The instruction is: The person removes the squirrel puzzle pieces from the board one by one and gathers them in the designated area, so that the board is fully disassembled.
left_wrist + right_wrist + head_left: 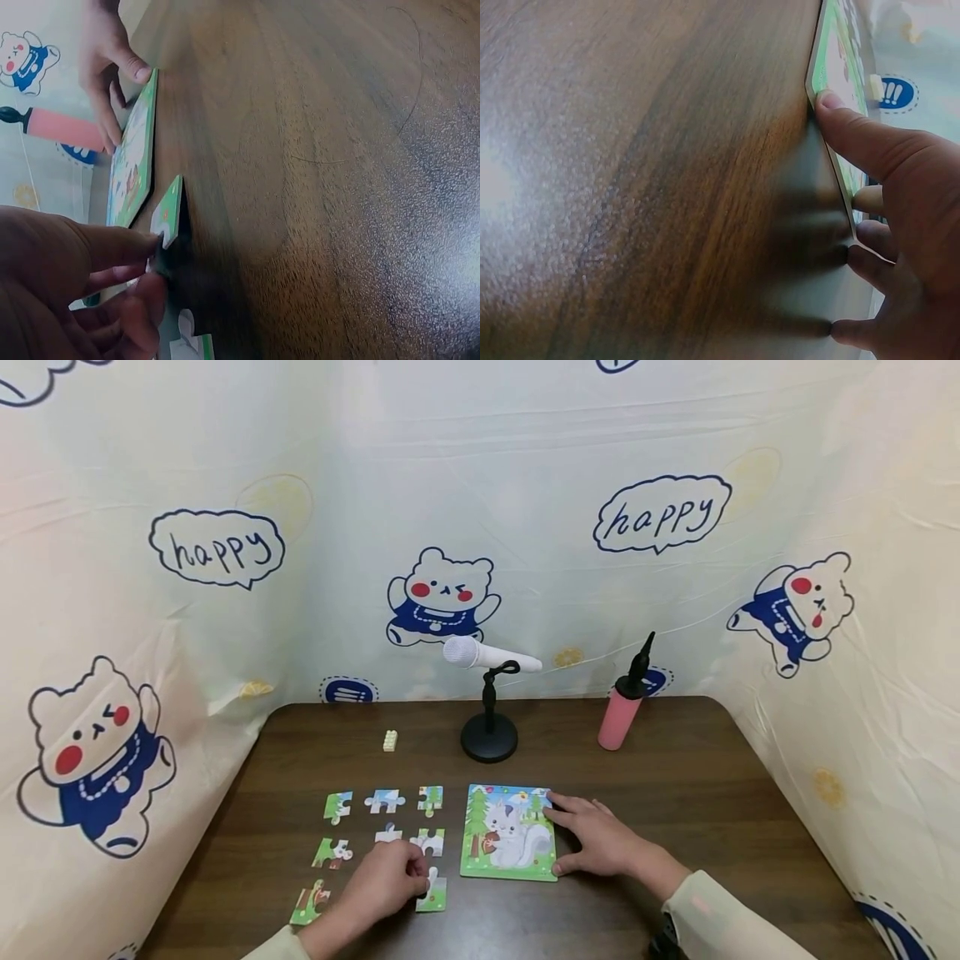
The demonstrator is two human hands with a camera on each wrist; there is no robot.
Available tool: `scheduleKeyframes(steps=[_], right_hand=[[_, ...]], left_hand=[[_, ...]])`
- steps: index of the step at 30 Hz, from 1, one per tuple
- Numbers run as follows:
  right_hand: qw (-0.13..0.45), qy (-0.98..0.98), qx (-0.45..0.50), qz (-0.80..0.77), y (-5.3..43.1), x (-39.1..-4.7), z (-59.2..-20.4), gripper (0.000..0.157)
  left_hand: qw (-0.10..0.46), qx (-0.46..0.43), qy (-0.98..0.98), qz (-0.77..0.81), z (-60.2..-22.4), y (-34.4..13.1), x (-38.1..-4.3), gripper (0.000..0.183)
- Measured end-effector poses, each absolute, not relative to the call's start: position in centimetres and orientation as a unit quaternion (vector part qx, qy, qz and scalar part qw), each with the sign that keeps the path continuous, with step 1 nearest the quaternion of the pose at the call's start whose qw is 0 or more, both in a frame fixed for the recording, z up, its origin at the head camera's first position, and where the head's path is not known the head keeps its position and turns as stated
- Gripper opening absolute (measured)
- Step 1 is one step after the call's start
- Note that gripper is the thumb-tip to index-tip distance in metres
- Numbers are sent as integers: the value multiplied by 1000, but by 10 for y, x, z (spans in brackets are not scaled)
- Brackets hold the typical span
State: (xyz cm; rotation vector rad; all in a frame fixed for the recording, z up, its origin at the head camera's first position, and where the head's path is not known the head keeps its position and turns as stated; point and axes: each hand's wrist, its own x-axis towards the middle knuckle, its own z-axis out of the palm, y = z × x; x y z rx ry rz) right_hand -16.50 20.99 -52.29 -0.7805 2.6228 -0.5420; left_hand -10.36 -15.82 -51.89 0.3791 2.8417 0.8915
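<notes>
My left hand (386,878) pinches a green-edged jigsaw piece (432,897) at its left side, the front right one of several spread pieces. In the left wrist view this piece (171,210) stands at a slant, with thumb and finger at its edge. Another piece (196,346) lies below that hand, hidden from the head view. My right hand (596,839) rests with spread fingers along the right edge of a square squirrel picture board (517,839). Its thumb (829,100) presses the board's front corner.
Loose pieces, such as a blue-sky piece (386,800) and a green corner piece (309,906), lie in rough rows on the brown table (637,918). Behind stand a white microphone (491,657) on a black stand, a pink hand pump (619,718) and a small cream toy brick (390,741).
</notes>
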Motion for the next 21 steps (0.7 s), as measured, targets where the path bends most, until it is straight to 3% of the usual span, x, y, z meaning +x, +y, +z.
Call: scheduleKeyframes(steps=[15, 21], right_hand=[[174, 925, -272, -199, 212, -163, -525, 84], [155, 927, -284, -190, 218, -165, -511, 79]], left_hand=[[51, 102, 954, 278, -506, -158, -108, 21], [23, 156, 953, 258, -480, -164, -133, 4]])
